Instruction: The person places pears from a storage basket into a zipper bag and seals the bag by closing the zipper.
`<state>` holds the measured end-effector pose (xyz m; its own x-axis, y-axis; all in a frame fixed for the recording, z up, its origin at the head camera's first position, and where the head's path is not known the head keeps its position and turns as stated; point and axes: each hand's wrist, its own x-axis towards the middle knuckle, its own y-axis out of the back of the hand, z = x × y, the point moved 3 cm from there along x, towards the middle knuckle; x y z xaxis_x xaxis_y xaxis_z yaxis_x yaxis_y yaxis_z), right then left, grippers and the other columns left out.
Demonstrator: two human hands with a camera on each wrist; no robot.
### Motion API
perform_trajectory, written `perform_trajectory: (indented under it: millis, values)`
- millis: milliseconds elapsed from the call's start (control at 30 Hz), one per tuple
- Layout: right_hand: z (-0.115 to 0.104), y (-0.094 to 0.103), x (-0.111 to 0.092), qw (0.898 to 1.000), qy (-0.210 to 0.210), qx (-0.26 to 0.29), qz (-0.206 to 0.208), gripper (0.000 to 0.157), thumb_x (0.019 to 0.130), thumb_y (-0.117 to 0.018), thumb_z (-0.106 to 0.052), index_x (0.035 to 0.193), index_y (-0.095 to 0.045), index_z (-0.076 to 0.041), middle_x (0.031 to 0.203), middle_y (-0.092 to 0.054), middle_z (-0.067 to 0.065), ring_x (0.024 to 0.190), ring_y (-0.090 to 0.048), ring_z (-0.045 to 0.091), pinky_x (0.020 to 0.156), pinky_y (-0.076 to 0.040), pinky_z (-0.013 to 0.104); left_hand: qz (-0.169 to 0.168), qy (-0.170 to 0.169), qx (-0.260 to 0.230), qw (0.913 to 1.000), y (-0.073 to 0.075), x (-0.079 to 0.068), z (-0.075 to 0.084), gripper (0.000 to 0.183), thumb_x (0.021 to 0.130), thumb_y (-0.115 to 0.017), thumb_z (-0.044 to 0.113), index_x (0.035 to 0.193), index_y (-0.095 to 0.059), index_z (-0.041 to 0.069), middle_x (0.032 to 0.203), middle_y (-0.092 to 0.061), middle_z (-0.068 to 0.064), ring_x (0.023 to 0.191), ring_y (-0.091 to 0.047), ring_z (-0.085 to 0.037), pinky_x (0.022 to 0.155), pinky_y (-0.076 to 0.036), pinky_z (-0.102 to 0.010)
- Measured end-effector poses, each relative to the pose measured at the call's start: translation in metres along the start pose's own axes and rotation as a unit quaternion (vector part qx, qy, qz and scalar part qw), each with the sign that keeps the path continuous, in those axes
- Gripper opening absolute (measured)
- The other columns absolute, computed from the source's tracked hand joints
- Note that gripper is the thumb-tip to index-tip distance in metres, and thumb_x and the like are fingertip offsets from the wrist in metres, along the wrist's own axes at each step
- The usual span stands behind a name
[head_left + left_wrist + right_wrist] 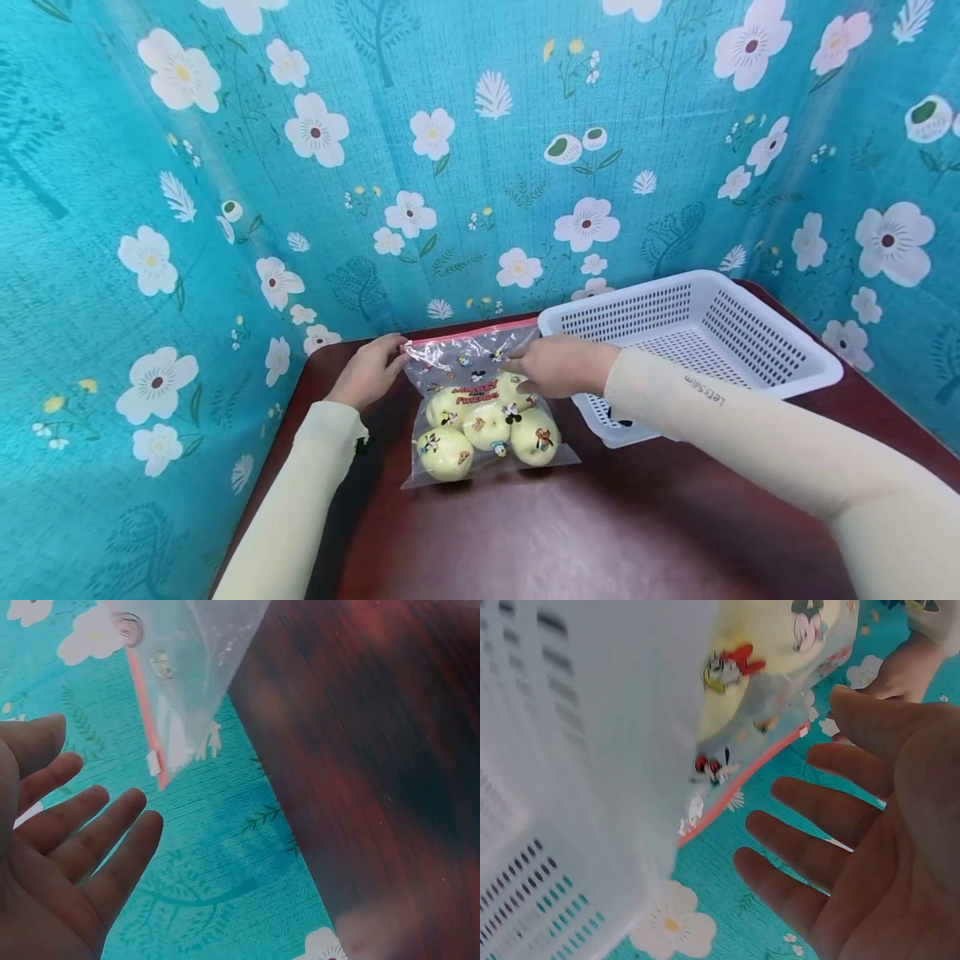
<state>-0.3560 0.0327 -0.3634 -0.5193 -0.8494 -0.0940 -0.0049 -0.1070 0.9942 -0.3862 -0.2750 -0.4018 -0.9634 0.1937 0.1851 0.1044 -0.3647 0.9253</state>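
A clear zip bag [442, 367] printed with cartoon characters lies on the table, its red zip strip [472, 332] along the far edge. Several pale yellow-green, apple-like fruits [487, 427] fill its near part. At the bag's upper left corner is my left hand [367, 371]; the left wrist view shows its fingers [124, 859] extended, apart from the small white zip slider [154, 763]. My right hand [562, 365] hovers by the bag's upper right side, fingers spread and nothing held. In the right wrist view its fingers [817, 802] are loosely straight beside the bag.
A white perforated plastic basket [795, 371] stands right of the bag, partly behind my right forearm. The dark red table [525, 542] runs back to a blue floral cloth [465, 192] hanging behind and on both sides.
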Motion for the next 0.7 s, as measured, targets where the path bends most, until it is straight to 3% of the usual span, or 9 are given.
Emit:
perform_trajectory:
  millis: [133,300,433,533,700]
  values:
    - [-0.002,-0.012,0.005,1.000,-0.005,0.011,-0.015,0.054,0.099,-0.058,-0.034,0.145,-0.047,-0.009,0.130,-0.061,0.011,0.103,-0.064,0.025,0.090,-0.051,0.040,-0.001,0.014,0.001,0.9999,0.003,-0.011,-0.004,0.044,0.096,-0.064,0.025,0.136,-0.055,0.007,0.137,-0.054,-0.014,0.127,-0.049,-0.033,0.102,-0.040,-0.052]
    - [0.004,-0.020,0.012,0.997,-0.029,0.017,-0.066,0.046,0.099,-0.058,-0.030,0.140,-0.054,-0.010,0.120,-0.066,0.008,0.104,-0.063,0.024,0.091,-0.050,0.040,-0.003,0.026,-0.001,0.9997,0.005,-0.021,-0.013,0.041,0.096,-0.065,0.025,0.132,-0.058,0.007,0.135,-0.055,-0.015,0.125,-0.051,-0.035,0.099,-0.042,-0.052]
    - [0.010,-0.025,0.016,0.991,-0.057,0.017,-0.121,0.044,0.100,-0.051,-0.024,0.144,-0.050,-0.014,0.133,-0.059,0.004,0.113,-0.059,0.023,0.091,-0.048,0.037,-0.003,0.037,-0.006,0.9993,0.008,-0.024,-0.017,0.040,0.096,-0.065,0.026,0.131,-0.059,0.008,0.137,-0.053,-0.016,0.126,-0.049,-0.036,0.099,-0.042,-0.053]
    - [0.013,-0.029,0.018,0.987,-0.070,0.001,-0.145,0.047,0.101,-0.045,-0.020,0.148,-0.044,-0.015,0.144,-0.049,0.003,0.125,-0.051,0.026,0.098,-0.044,0.037,-0.003,0.039,-0.005,0.9992,0.008,-0.023,-0.019,0.040,0.096,-0.065,0.026,0.131,-0.059,0.008,0.138,-0.053,-0.016,0.126,-0.049,-0.036,0.099,-0.042,-0.053]
    - [0.014,-0.034,0.019,0.978,-0.084,-0.034,-0.188,0.050,0.103,-0.036,-0.021,0.152,-0.035,-0.014,0.154,-0.035,0.004,0.141,-0.030,0.030,0.113,-0.024,0.047,-0.011,0.035,0.001,0.9993,0.008,-0.020,-0.017,0.039,0.096,-0.064,0.026,0.131,-0.059,0.008,0.135,-0.055,-0.016,0.124,-0.051,-0.035,0.099,-0.043,-0.051]
